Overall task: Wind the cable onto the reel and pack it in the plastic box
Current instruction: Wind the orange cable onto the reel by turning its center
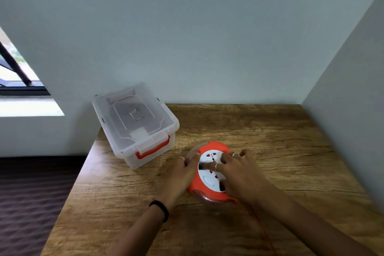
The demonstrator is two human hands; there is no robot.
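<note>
A: Reel point(209, 172)?
B: Orange, white socket face up, flat on table point(280, 141), centre-near. Cable point(264, 228) runs off its near right side toward the near edge.
A: Hands?
B: Left hand point(182, 169) grips the reel's left rim. Right hand point(239, 169) lies on the white face, fingers point(208, 166) spread in its recesses, gripping the face.
A: Box point(135, 124)?
B: Clear, lid on, red latch, far left of reel, apart from it.
</note>
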